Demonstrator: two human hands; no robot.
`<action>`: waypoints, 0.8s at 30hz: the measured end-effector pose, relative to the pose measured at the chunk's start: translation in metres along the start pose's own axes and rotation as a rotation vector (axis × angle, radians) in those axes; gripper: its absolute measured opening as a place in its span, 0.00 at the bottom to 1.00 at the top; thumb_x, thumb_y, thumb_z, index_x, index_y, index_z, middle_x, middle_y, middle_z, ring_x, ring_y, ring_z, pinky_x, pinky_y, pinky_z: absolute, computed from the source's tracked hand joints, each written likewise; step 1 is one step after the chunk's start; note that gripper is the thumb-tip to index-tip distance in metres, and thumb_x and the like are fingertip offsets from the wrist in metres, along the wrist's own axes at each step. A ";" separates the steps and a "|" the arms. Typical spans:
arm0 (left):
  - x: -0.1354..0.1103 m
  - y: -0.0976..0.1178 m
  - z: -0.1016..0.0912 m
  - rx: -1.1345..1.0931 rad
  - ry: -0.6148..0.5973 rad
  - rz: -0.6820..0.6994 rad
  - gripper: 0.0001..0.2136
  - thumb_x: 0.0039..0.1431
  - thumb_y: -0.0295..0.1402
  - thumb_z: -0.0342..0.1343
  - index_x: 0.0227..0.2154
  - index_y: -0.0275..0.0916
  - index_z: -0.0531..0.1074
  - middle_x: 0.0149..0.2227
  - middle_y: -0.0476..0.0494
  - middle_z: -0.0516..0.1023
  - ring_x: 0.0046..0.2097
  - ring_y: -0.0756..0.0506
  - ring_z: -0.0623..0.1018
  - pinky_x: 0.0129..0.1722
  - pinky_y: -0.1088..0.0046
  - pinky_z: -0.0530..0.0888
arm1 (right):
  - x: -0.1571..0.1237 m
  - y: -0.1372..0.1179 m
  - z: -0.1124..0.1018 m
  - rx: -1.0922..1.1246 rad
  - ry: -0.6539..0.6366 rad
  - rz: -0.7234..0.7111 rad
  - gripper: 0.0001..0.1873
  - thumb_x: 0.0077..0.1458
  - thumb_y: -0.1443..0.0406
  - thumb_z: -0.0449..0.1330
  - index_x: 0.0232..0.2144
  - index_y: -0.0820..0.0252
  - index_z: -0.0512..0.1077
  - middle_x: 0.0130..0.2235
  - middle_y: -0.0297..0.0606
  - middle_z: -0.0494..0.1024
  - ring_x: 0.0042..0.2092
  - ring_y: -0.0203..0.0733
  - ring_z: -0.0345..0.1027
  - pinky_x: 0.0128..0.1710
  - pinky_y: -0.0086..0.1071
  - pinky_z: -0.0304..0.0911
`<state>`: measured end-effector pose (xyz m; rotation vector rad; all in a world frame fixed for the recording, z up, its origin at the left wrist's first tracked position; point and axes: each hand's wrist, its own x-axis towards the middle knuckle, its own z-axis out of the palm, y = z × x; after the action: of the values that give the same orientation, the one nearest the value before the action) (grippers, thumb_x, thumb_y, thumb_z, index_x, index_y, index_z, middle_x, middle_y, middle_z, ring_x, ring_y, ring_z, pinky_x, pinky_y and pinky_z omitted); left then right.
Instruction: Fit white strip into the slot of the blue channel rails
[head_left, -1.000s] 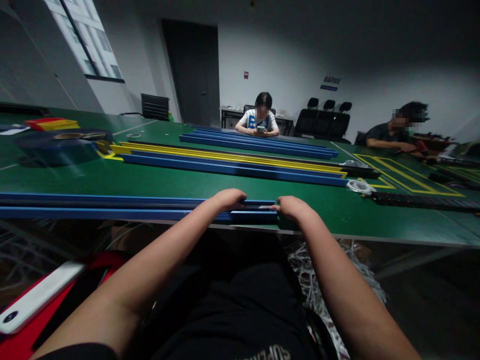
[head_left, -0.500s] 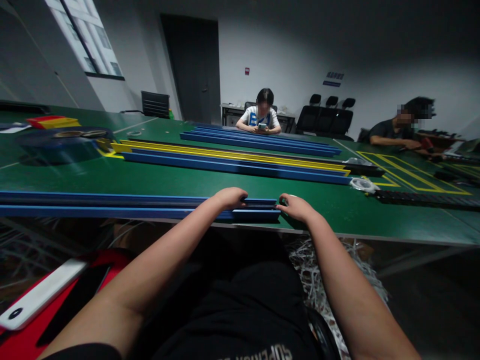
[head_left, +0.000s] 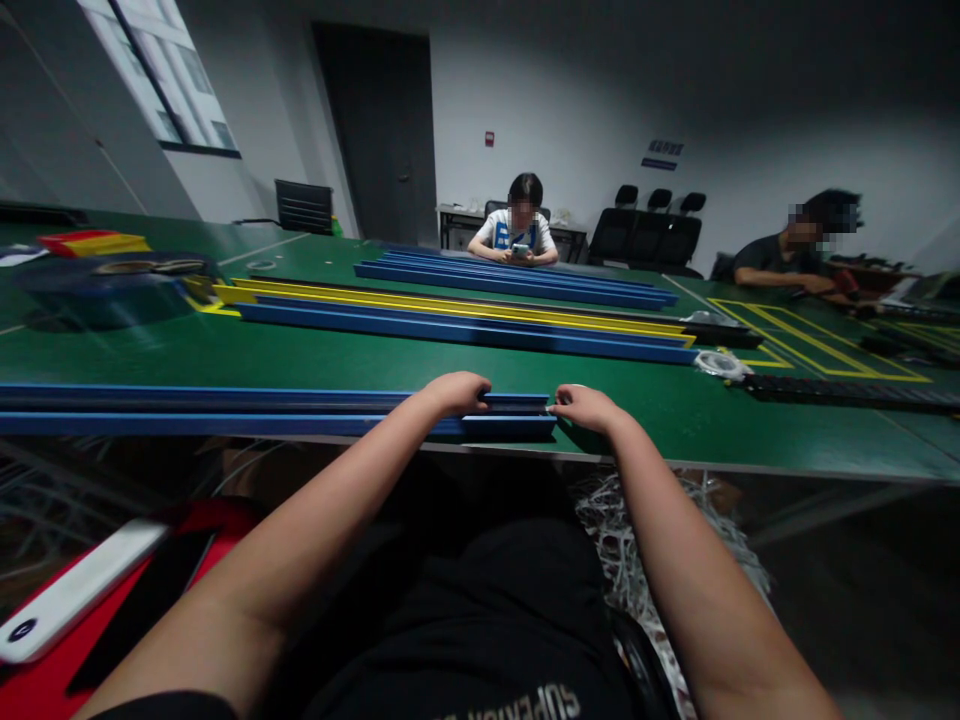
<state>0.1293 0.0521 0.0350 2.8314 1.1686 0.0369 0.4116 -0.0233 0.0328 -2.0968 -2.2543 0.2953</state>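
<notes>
A long blue channel rail point(head_left: 225, 412) lies along the near edge of the green table point(head_left: 337, 360), and its right end stops in front of me. My left hand point(head_left: 456, 391) rests on top of the rail near that end, fingers curled down over it. My right hand point(head_left: 587, 408) sits just past the rail's end, fingers pinched together against the end face. What the pinch holds is too small to make out.
Further back lie several blue and yellow rails point(head_left: 457, 315) and a second blue stack point(head_left: 517, 280). A black strip point(head_left: 847, 395) and a clear tape roll point(head_left: 718, 363) lie to the right. Two people point(head_left: 517, 225) sit across the table. A tangle of white strips point(head_left: 637, 540) sits below the table edge.
Both hands stay at the rail's right end. The right hand pulled slightly away from the end half a second ago and now pinches against it again.
</notes>
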 end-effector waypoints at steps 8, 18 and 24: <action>0.012 0.006 -0.003 -0.046 -0.099 -0.018 0.19 0.51 0.42 0.55 0.47 0.47 0.73 0.46 0.45 0.80 0.43 0.43 0.78 0.36 0.73 0.70 | -0.002 0.000 0.002 -0.017 0.031 0.021 0.18 0.56 0.50 0.56 0.35 0.57 0.73 0.35 0.36 0.77 0.35 0.36 0.66 0.30 0.27 0.50; 0.038 0.049 -0.002 -0.036 -0.054 0.068 0.19 0.51 0.41 0.54 0.47 0.47 0.74 0.44 0.44 0.80 0.42 0.42 0.78 0.35 0.72 0.70 | -0.009 -0.007 0.000 -0.064 0.057 0.084 0.20 0.56 0.48 0.56 0.35 0.58 0.74 0.37 0.38 0.77 0.37 0.37 0.66 0.31 0.28 0.50; 0.058 0.076 0.001 -0.034 -0.039 0.030 0.17 0.52 0.48 0.54 0.37 0.44 0.78 0.39 0.40 0.81 0.38 0.41 0.78 0.33 0.71 0.69 | -0.007 -0.005 0.003 -0.079 0.090 0.061 0.21 0.56 0.47 0.56 0.34 0.57 0.74 0.36 0.38 0.77 0.36 0.37 0.66 0.30 0.29 0.49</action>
<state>0.2233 0.0392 0.0393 2.8069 1.1071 0.0026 0.4070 -0.0311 0.0312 -2.1729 -2.1896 0.1131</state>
